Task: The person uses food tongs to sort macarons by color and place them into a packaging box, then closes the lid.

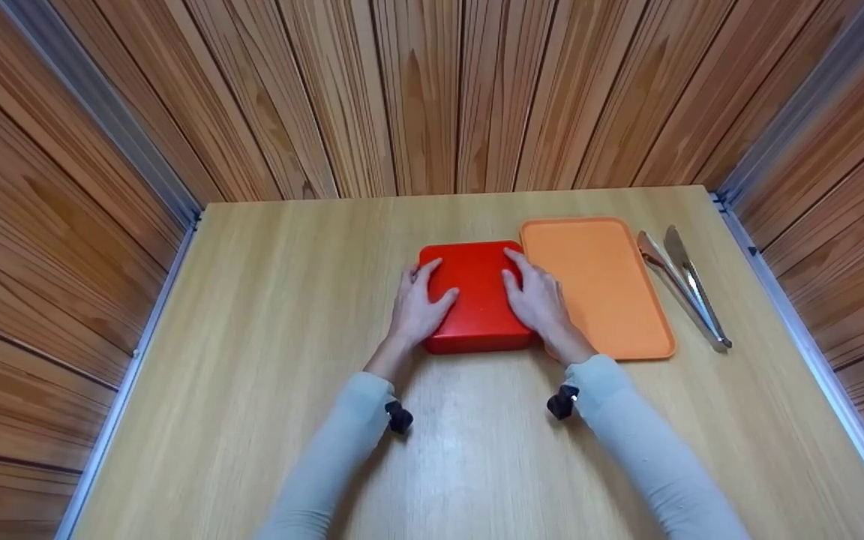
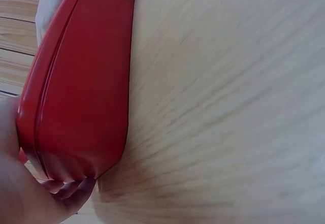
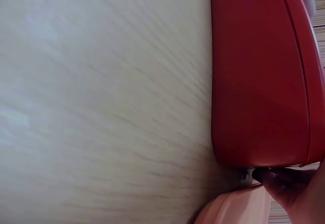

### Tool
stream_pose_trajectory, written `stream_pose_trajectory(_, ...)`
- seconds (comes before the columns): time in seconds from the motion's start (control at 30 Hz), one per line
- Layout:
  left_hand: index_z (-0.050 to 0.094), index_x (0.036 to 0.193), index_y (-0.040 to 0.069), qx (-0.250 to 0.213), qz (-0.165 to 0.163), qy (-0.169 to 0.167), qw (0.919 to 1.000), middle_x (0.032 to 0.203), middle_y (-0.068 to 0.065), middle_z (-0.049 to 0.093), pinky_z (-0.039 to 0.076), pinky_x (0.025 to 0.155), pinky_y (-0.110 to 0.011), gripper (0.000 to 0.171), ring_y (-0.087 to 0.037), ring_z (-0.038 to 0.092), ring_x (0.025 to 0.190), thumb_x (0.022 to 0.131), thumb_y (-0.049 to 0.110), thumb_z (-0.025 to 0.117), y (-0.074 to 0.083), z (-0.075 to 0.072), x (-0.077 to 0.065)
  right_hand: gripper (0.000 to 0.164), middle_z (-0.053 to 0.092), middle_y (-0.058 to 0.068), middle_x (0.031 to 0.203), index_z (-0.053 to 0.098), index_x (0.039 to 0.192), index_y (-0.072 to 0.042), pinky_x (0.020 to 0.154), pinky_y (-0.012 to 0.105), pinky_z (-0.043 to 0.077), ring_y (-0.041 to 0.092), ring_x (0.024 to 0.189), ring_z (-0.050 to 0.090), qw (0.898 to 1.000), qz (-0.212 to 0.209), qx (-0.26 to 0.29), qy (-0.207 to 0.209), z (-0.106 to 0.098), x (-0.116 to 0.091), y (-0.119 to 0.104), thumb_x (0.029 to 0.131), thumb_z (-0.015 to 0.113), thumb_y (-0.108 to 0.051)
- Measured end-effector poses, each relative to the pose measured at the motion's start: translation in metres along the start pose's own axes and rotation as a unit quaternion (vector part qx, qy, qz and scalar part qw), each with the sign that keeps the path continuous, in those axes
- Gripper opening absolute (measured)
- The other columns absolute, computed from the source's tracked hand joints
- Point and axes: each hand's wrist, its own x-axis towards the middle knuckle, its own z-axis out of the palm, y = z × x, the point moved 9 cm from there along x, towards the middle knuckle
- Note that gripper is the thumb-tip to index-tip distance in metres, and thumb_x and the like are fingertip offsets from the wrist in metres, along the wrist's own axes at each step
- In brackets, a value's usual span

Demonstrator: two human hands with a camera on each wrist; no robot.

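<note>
A red lidded box [image 1: 481,300] sits on the table between both hands, its lid on, a seam running below the lid's rim. My left hand [image 1: 415,306] grips the box's left side, thumb on the lid and fingers bent down along the side wall [image 2: 91,82]. On the opposite side my right hand [image 1: 541,300] holds it likewise, thumb over the lid edge and fingertips [image 3: 284,176] against the side. What the box contains is hidden under its lid.
An orange tray [image 1: 597,292] lies flat just right of the box, partly under the right hand in the head view. Further right are metal tongs [image 1: 708,315]. Wood-panelled walls [image 1: 417,97] stand behind and beside the wooden table [image 1: 289,300].
</note>
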Motion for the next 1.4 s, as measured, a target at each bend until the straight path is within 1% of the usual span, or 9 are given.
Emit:
stream_pose_trajectory(0.2,0.043,0.174,0.03,0.025,0.013,-0.005,0.9996,0.186,-0.017,0.025,0.042,0.137,-0.065,0.076,-0.042,0.034,0.17,0.105,0.038,0.076,0.002,-0.005,0.008,0.062,0.056,0.031,0.162,0.041,0.175,-0.021,0.128,0.068,0.05,0.052,0.145,0.061,0.999,-0.006,-0.037,-0.016,-0.002,0.006,-0.009,0.117,0.053,-0.038)
stream_pose_trajectory(0.3,0.042,0.174,0.03,0.036,0.021,-0.008,0.9991,0.188,-0.02,0.023,0.038,0.138,-0.068,0.077,-0.043,0.031,0.172,0.105,0.041,0.073,0.002,-0.006,0.013,0.066,0.051,0.033,0.164,0.038,0.177,-0.021,0.127,0.069,0.048,0.054,0.146,0.058,0.998,0.0,-0.052,-0.034,0.001,0.01,-0.011,0.116,0.054,-0.043)
stream_pose_trajectory(0.47,0.038,0.177,0.032,0.036,0.013,-0.013,0.9992,0.189,-0.018,0.023,0.035,0.139,-0.069,0.082,-0.043,0.029,0.174,0.105,0.046,0.074,-0.002,-0.001,0.016,0.073,0.044,0.035,0.168,0.03,0.18,-0.025,0.125,0.071,0.05,0.057,0.142,0.058,0.996,0.014,-0.065,-0.059,0.009,0.011,-0.009,0.116,0.052,-0.052)
stream_pose_trajectory(0.67,0.037,0.177,0.033,0.031,0.016,-0.024,0.9991,0.187,-0.018,0.026,0.039,0.138,-0.067,0.087,-0.043,0.034,0.171,0.102,0.051,0.077,-0.002,0.009,0.016,0.074,0.047,0.033,0.163,0.032,0.179,-0.026,0.117,0.068,0.055,0.055,0.131,0.063,0.997,0.031,-0.063,-0.036,0.007,0.008,-0.001,0.114,0.054,-0.054)
stream_pose_trajectory(0.87,0.041,0.176,0.034,0.026,0.018,-0.014,0.9994,0.185,-0.016,0.03,0.042,0.137,-0.064,0.087,-0.041,0.039,0.167,0.1,0.05,0.081,-0.002,0.006,0.016,0.074,0.05,0.033,0.159,0.034,0.178,-0.023,0.115,0.067,0.057,0.054,0.125,0.065,0.998,0.021,-0.058,-0.026,0.005,0.008,-0.003,0.114,0.055,-0.053)
stream_pose_trajectory(1.07,0.04,0.176,0.034,0.034,0.015,-0.016,0.9992,0.184,-0.017,0.032,0.042,0.137,-0.064,0.087,-0.042,0.041,0.166,0.1,0.051,0.08,-0.005,0.005,0.014,0.072,0.053,0.032,0.154,0.038,0.176,-0.021,0.105,0.062,0.06,0.052,0.114,0.068,0.998,0.011,-0.067,-0.014,0.008,0.007,-0.004,0.114,0.055,-0.051)
stream_pose_trajectory(1.17,0.04,0.176,0.033,0.038,0.02,-0.019,0.9989,0.182,-0.018,0.033,0.043,0.136,-0.063,0.087,-0.042,0.044,0.164,0.1,0.051,0.079,-0.003,0.004,0.014,0.071,0.053,0.032,0.154,0.039,0.176,-0.023,0.105,0.063,0.059,0.053,0.116,0.068,0.998,0.013,-0.064,-0.009,0.008,0.008,-0.004,0.113,0.055,-0.051)
stream_pose_trajectory(1.23,0.039,0.176,0.032,0.042,0.02,-0.018,0.9988,0.183,-0.019,0.033,0.044,0.136,-0.063,0.087,-0.042,0.044,0.164,0.101,0.051,0.078,-0.001,0.003,0.015,0.071,0.052,0.032,0.156,0.038,0.176,-0.024,0.109,0.064,0.057,0.054,0.121,0.067,0.998,0.014,-0.061,-0.01,0.008,0.009,-0.005,0.113,0.055,-0.052)
stream_pose_trajectory(1.4,0.039,0.177,0.029,0.046,0.019,-0.005,0.9987,0.188,-0.023,0.023,0.037,0.139,-0.067,0.083,-0.046,0.032,0.172,0.104,0.047,0.075,0.005,0.002,0.012,0.072,0.048,0.032,0.16,0.036,0.178,-0.025,0.109,0.063,0.056,0.053,0.125,0.064,0.998,0.018,-0.06,-0.019,0.006,0.012,-0.007,0.114,0.055,-0.052)
